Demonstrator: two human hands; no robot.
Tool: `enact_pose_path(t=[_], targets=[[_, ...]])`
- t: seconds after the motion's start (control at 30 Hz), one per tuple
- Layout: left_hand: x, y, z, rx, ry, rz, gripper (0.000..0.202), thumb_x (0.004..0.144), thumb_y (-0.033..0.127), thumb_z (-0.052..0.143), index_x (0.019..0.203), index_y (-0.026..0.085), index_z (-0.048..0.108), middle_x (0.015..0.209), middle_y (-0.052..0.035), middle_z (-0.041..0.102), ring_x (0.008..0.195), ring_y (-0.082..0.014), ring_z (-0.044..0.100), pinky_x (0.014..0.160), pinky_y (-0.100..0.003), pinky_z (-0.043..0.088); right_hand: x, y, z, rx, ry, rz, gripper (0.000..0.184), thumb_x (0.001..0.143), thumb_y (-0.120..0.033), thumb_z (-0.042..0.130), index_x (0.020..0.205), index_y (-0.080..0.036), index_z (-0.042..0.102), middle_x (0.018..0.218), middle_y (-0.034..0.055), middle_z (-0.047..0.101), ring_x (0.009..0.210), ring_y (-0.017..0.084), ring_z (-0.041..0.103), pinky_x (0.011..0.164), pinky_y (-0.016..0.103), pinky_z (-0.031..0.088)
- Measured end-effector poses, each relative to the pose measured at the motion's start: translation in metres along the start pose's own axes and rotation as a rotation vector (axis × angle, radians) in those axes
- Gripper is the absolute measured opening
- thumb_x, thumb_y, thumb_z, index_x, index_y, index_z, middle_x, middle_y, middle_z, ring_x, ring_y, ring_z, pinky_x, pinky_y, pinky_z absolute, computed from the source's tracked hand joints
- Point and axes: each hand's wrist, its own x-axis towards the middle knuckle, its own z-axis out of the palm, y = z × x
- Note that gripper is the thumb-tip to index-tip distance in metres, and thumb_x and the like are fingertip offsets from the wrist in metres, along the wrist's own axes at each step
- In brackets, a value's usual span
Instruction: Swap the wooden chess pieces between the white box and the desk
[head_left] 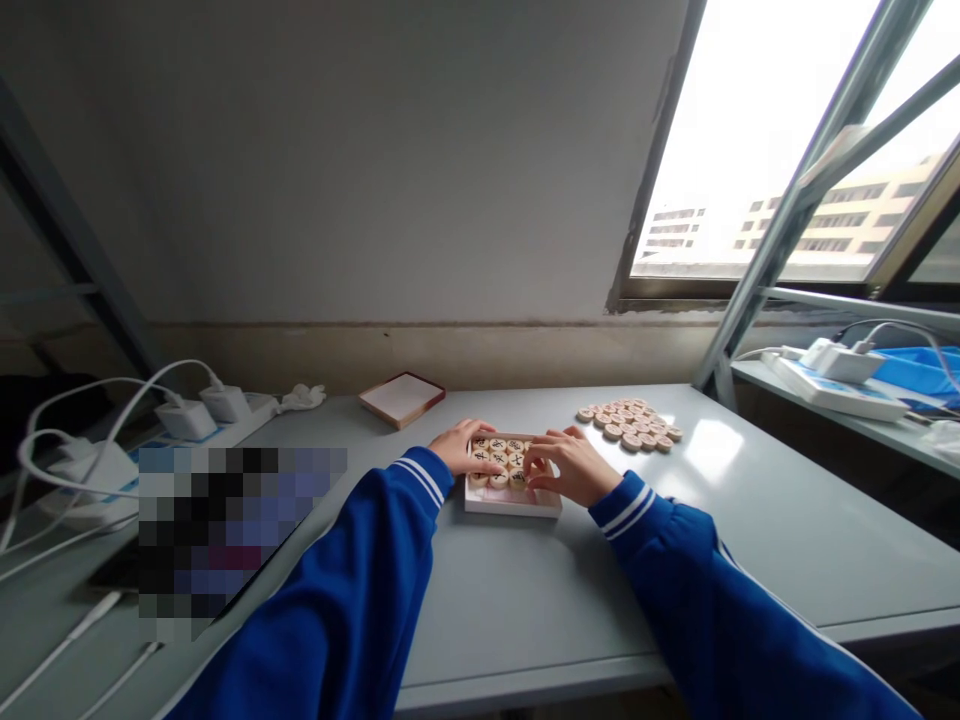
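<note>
A shallow white box (512,502) lies on the grey table (525,600) and holds several round wooden chess pieces (498,458) with dark characters on top. My left hand (459,446) rests on the box's left side, its fingers lying on the pieces. Over the right side of the box is my right hand (566,466), fingers curled down and fingertips touching the pieces. Whether either hand pinches a piece is hidden. Both arms wear blue sleeves with white stripes.
A loose group of several more wooden pieces (630,424) lies to the right of the box. The box lid (401,398) sits at the back centre. A power strip with white chargers and cables (199,415) is on the left. A window and metal bars stand at the right.
</note>
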Motion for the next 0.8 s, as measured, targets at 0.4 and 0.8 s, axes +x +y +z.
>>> enact_pose_path(t=[0.4, 0.8], targets=[[0.000, 0.003, 0.000, -0.015, 0.019, -0.004, 0.054, 0.058, 0.044, 0.065, 0.104, 0.020, 0.051, 0.104, -0.0061, 0.051, 0.098, -0.0219, 0.049, 0.087, -0.034, 0.038, 0.007, 0.030, 0.000, 0.038, 0.114, 0.016, 0.015, 0.074, -0.037, 0.057, 0.082, -0.025, 0.061, 0.078, -0.0002, 0.061, 0.072, 0.014, 0.052, 0.067, 0.029, 0.030], [0.002, 0.004, -0.005, 0.111, 0.157, -0.087, 0.028, 0.071, 0.024, 0.052, 0.095, 0.013, 0.062, 0.092, -0.0079, 0.058, 0.075, -0.0171, 0.055, 0.075, -0.029, 0.044, -0.003, 0.105, -0.002, -0.265, 0.211, 0.357, 0.019, 0.074, -0.041, 0.054, 0.079, -0.026, 0.063, 0.103, 0.0051, 0.055, 0.096, 0.025, 0.044, 0.078, 0.042, 0.028]])
